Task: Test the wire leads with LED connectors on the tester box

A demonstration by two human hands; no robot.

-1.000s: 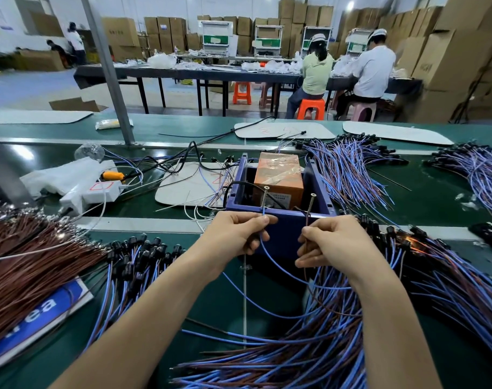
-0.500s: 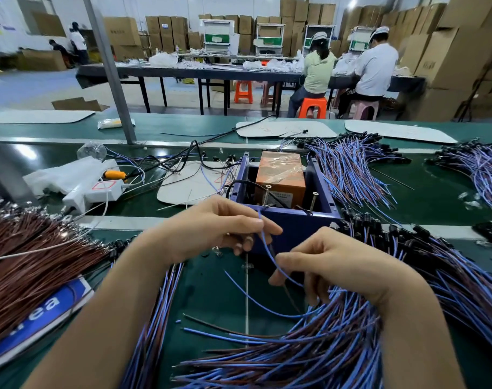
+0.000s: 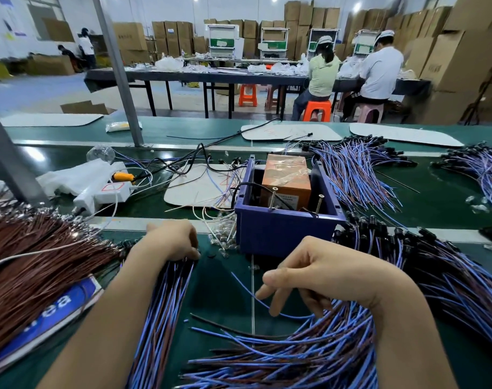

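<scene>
The tester box point(image 3: 284, 231) is a blue plastic tub holding an orange unit point(image 3: 286, 178), with two upright screws point(image 3: 272, 196) at its near rim. My left hand point(image 3: 171, 240) lies to the left of the box, its fingers curled down over the connector ends of a bundle of blue and brown wire leads point(image 3: 160, 313). In front of the box my right hand point(image 3: 303, 276) hovers with loosely spread fingers over a large heap of leads point(image 3: 309, 352). One blue lead point(image 3: 244, 287) runs under its index finger.
A mass of brown wires point(image 3: 28, 265) fills the left edge over a blue sign point(image 3: 59, 307). More blue leads with black connectors point(image 3: 357, 169) fan out behind and right of the box. A white power strip point(image 3: 107, 192) and cables lie at back left. People work at a far table.
Both hands left the screws on the box. My left hand swung left and down onto the left bundle. My right hand dropped onto the right heap.
</scene>
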